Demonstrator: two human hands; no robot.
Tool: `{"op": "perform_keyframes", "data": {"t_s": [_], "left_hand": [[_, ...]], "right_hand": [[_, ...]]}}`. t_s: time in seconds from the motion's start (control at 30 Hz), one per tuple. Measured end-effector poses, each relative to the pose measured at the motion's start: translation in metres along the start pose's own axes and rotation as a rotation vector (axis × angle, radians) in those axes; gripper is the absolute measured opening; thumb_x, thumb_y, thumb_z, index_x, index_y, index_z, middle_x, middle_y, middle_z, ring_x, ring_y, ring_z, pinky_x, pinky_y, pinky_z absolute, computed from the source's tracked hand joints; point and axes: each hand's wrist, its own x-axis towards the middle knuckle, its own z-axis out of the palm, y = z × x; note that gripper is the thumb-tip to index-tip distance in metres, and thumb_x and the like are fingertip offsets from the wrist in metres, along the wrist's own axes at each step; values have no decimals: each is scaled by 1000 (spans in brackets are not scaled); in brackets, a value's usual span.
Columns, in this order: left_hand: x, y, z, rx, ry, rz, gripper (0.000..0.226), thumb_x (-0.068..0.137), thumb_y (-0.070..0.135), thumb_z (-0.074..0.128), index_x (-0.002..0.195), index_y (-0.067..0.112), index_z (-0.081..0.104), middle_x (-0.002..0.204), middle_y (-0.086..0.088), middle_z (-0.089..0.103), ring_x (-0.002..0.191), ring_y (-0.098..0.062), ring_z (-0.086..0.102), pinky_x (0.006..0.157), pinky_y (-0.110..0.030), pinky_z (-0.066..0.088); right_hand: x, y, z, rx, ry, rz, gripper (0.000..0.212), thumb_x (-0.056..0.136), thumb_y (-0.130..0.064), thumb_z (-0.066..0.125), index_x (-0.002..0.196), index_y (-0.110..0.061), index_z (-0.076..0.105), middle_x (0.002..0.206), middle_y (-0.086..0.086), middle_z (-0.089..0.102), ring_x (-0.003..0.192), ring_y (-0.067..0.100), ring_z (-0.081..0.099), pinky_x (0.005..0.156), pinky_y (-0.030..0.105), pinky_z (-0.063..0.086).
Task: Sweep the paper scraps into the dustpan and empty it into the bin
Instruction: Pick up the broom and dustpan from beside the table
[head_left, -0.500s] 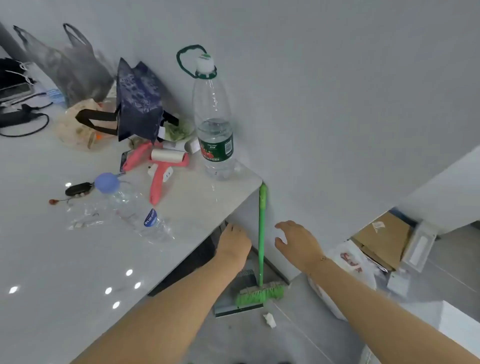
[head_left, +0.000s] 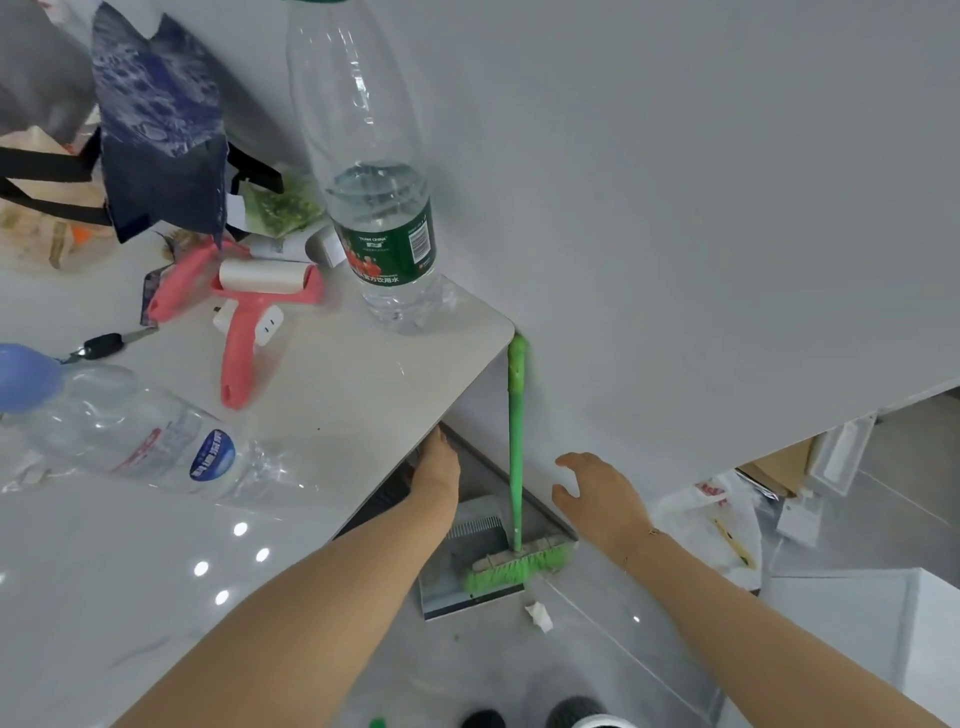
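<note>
The green broom (head_left: 515, 447) stands upright in the corner between the table (head_left: 337, 384) edge and the wall (head_left: 675, 208). Its handle top reaches the table's corner; its bristle head rests on the grey dustpan (head_left: 457, 571), which sits on the floor (head_left: 519, 670) below the table edge. One white paper scrap (head_left: 538, 616) lies on the floor just in front of the dustpan lip, to the right of it.

The left hand (head_left: 438, 465) reaches down beside the table edge, left of the broom handle. Its fingers point away from the camera and are hidden from view; whether they grip anything cannot be determined. The right hand (head_left: 597, 491) hovers to the right of the handle, fingers spread and loosely curved, not touching it.

On the table: an upright water bottle (head_left: 379, 208) with a green label near the corner, a clear bottle (head_left: 145, 441) lying on its side, a pink lint roller (head_left: 254, 301), and a dark blue bag (head_left: 161, 124). A white plastic bag (head_left: 711, 519) lies on the floor at right.
</note>
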Motion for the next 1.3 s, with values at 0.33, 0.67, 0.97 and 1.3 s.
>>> {"op": "perform_keyframes", "data": {"t_s": [0.33,0.67,0.97,1.3], "left_hand": [[-18,4,-20,-276,-170,49,36,98,32,43,75,9,59,55,-7,52,41,-21,47,44,-21,38],[-43,-5,-19,-610,-321,-74,35,93,24,56,66,2,52,46,-9,50,15,-17,40,28,-18,41],[-95,18,-9,-935,-384,13,40,99,14,40,138,10,48,131,-7,54,118,-22,54,86,-27,50],[-173,44,-4,-1089,-435,29,41,99,6,33,137,0,46,134,-14,53,124,-24,52,99,-28,43]], "right_hand": [[69,-42,1,301,78,111,66,89,-31,58,146,-14,30,140,9,46,117,30,56,94,44,50],[88,-58,9,459,224,174,21,90,-30,55,83,-11,53,82,6,52,72,33,64,66,39,55],[-30,-17,16,1271,-379,552,31,93,7,31,113,-1,52,90,20,59,65,28,61,46,30,56],[-116,13,41,1804,-452,999,16,96,-2,43,81,-3,48,35,8,44,21,13,46,24,16,38]]}}
